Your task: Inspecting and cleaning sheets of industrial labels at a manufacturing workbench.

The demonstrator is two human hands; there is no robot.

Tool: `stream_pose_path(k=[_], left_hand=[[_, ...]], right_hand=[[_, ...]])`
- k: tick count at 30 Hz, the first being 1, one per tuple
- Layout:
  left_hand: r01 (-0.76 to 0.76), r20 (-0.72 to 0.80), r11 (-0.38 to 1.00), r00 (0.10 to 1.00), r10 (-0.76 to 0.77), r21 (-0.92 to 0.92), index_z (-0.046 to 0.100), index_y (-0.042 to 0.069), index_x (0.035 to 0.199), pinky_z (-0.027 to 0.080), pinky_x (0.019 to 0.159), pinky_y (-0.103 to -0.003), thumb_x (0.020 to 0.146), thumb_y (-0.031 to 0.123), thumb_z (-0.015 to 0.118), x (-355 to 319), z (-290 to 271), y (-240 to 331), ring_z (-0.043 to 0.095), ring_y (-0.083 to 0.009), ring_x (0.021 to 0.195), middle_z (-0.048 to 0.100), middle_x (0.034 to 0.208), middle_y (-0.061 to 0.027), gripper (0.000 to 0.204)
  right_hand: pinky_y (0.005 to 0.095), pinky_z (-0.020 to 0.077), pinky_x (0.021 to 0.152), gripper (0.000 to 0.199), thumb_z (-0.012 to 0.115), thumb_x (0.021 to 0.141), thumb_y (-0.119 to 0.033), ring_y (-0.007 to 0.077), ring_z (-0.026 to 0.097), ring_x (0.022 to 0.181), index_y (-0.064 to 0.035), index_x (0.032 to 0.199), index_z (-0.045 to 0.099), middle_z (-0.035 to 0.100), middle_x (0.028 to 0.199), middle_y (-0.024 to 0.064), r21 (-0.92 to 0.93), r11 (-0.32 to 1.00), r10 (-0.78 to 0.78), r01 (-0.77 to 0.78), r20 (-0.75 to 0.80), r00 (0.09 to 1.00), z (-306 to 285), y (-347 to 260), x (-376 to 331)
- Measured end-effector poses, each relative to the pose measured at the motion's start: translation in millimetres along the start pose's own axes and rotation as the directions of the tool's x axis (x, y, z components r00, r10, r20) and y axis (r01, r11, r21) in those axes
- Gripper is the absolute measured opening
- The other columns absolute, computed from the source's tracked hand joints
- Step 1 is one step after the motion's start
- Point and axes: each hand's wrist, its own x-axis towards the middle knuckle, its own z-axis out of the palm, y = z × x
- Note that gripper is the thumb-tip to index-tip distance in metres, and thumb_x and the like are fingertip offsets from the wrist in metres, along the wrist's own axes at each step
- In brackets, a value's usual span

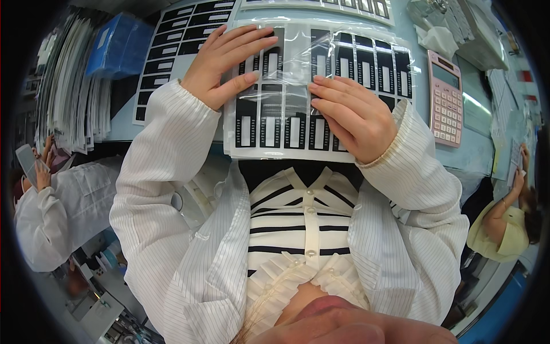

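Note:
A white sheet [349, 153] with rows of black rectangular labels, each with a pale window, lies at the table's front edge. Over it is a clear, shiny plastic film or sleeve [295, 63], creased in the middle. My left hand [229, 66] rests on its left part, open, fingers stretched to the right and thumb apart. On the right part lies my right hand [355, 114], fingers stretched out toward the left, tips against the film. Neither hand visibly grips anything. The labels beneath both hands are partly hidden.
More black label sheets [173, 46] lie at the far left. Beyond them stand a blue box [117, 46] and upright paper stacks [74, 80]. A pink calculator [446, 106] is on the right. People work on either side: one in white [69, 198], one in yellow [497, 232].

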Motion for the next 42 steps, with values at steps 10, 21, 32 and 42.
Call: stream_pose_path(k=[10, 21, 32, 42], left_hand=[[-0.026, 0.009, 0.992, 1.0, 0.025, 0.125, 0.037, 0.025, 0.141, 0.009, 0.116, -0.048, 0.09, 0.038, 0.037, -6.2, 7.3, -7.3, 0.029, -0.0207, 0.137, 0.041, 0.144, 0.0, 0.053], [0.038, 0.073, 0.995, 0.996, -0.044, 0.089, 0.032, 0.023, 0.144, 0.007, 0.116, -0.05, 0.087, 0.034, 0.046, -2.8, -5.7, 3.7, 0.029, -0.0231, 0.137, 0.041, 0.143, -0.006, 0.059], [0.044, 0.071, 0.973, 0.996, -0.062, 0.229, 0.028, 0.028, 0.145, 0.004, 0.115, -0.052, 0.085, 0.065, 0.039, -3.8, 8.0, 10.0, 0.024, -0.0221, 0.138, 0.035, 0.146, -0.0006, 0.072], [0.06, 0.088, 0.967, 0.993, -0.084, 0.248, 0.031, 0.03, 0.143, 0.004, 0.115, -0.051, 0.084, 0.067, 0.04, -5.4, 9.6, 11.4, 0.025, -0.0214, 0.138, 0.035, 0.145, 0.0005, 0.07]], right_hand=[[0.0407, 0.0464, 0.093, 0.017, 0.068, 0.071, 0.001, 0.0226, 0.063, 0.105, 0.0001, 0.088, 0.066, 0.068, 0.101, 0.0112, 0.002, 1.0, -0.018, 0.018, 0.045, 0.999, -15.4, 3.3, -6.3], [0.0432, 0.0458, 0.095, 0.012, 0.067, 0.072, 0.004, 0.0243, 0.064, 0.104, -0.002, 0.082, 0.066, 0.069, 0.1, 0.0117, 0.177, 0.976, 0.101, -0.124, 0.135, 0.986, -33.6, 13.1, -18.4], [0.0438, 0.0446, 0.095, 0.009, 0.068, 0.072, 0.001, 0.0234, 0.065, 0.102, -0.0035, 0.079, 0.067, 0.07, 0.097, 0.01, 0.21, 0.972, 0.076, -0.109, 0.162, 0.984, -44.7, 26.1, -26.4], [0.0475, 0.0406, 0.097, 0.013, 0.065, 0.063, 0.006, 0.0225, 0.068, 0.095, -0.0065, 0.068, 0.066, 0.072, 0.086, 0.0083, 0.269, 0.927, 0.2, -0.262, 0.237, 0.951, -80.1, 49.4, -54.3]])
